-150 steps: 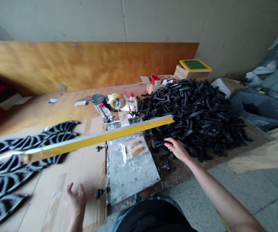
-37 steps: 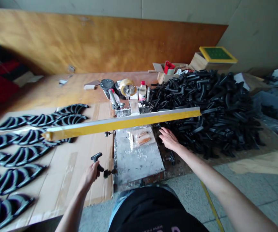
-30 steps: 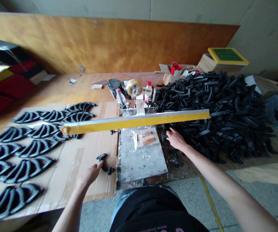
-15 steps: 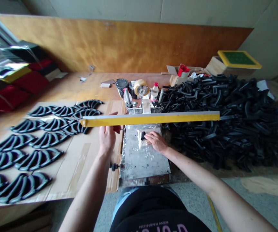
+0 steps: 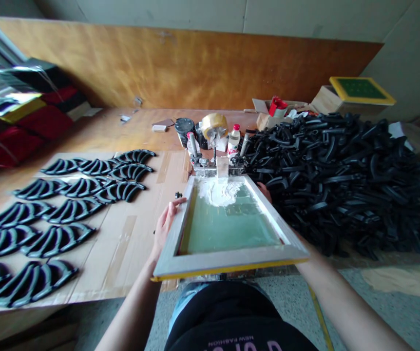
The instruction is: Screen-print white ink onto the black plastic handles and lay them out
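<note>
A screen printing frame (image 5: 230, 265) slopes toward me over the metal plate of a jig, hiding most of it. White ink (image 5: 220, 192) lies on the far end of its green mesh (image 5: 228, 229). My left hand (image 5: 164, 224) holds the frame's left side, fingers along the edge and thumb out of sight. Beyond the frame's right side, only some fingers of my right hand (image 5: 264, 191) show, beside the black part pile; its grip is hidden. A block (image 5: 222, 166) stands at the frame's far edge. The small black part seen earlier is hidden beneath the frame.
Several ribbed, fan-shaped black parts (image 5: 73, 209) lie in rows on cardboard (image 5: 137, 258) at left. A big heap of black parts (image 5: 334, 175) fills the right. Behind the jig stand a tape roll (image 5: 214, 126), a bottle (image 5: 234, 139) and a dark tub (image 5: 184, 127).
The frame has swung down toward me from edge-on, so its mesh now shows. My left hand came down with it. My right hand left the small black part and moved right.
</note>
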`<state>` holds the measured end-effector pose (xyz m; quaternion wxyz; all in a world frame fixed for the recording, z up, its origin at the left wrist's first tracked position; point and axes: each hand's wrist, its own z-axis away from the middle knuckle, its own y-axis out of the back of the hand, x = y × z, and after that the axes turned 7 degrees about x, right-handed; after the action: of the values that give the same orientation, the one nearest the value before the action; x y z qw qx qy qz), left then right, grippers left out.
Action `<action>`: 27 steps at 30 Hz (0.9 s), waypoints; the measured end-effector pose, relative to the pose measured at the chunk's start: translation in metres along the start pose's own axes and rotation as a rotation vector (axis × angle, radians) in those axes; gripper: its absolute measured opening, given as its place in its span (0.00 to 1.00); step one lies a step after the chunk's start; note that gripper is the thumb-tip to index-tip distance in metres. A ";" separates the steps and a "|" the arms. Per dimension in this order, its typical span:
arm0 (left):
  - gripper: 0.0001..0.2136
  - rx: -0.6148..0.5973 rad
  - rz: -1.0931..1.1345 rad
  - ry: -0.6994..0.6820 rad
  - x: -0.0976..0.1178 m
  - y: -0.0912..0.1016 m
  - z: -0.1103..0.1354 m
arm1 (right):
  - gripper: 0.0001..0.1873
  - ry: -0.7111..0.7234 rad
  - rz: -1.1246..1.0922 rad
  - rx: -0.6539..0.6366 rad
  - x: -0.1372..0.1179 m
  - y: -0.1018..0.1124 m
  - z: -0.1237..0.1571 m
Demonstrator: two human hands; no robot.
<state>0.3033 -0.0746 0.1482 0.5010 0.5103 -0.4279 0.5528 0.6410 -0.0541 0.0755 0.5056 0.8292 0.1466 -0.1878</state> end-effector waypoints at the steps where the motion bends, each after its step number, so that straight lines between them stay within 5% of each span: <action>1: 0.26 -0.021 -0.049 0.042 -0.009 0.004 0.006 | 0.19 -0.047 0.017 0.044 0.006 0.007 -0.007; 3: 0.28 -0.057 -0.100 0.142 -0.030 0.008 0.014 | 0.17 -0.057 0.025 0.129 0.005 0.013 -0.023; 6: 0.35 -0.060 -0.125 0.241 -0.060 0.006 0.014 | 0.25 0.132 -0.027 0.147 -0.028 0.003 -0.046; 8: 0.36 -0.045 -0.158 0.237 -0.075 0.003 0.011 | 0.27 0.272 -0.022 0.043 -0.056 -0.011 -0.057; 11: 0.35 -0.054 -0.197 0.222 -0.087 0.001 0.006 | 0.13 0.329 0.083 -0.163 -0.085 -0.030 -0.062; 14: 0.35 -0.064 -0.196 0.222 -0.091 0.003 0.005 | 0.03 0.365 0.138 -0.281 -0.090 -0.034 -0.046; 21: 0.31 -0.005 -0.113 0.232 -0.083 0.001 0.009 | 0.06 0.800 -0.020 -0.511 -0.080 0.011 -0.014; 27: 0.33 -0.030 -0.140 0.243 -0.079 0.001 0.009 | 0.07 0.724 -0.007 -0.339 -0.078 -0.002 -0.005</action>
<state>0.3015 -0.0929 0.0707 0.5940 0.4608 -0.3357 0.5677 0.5722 -0.0529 0.1119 0.5501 0.7463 0.3468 0.1418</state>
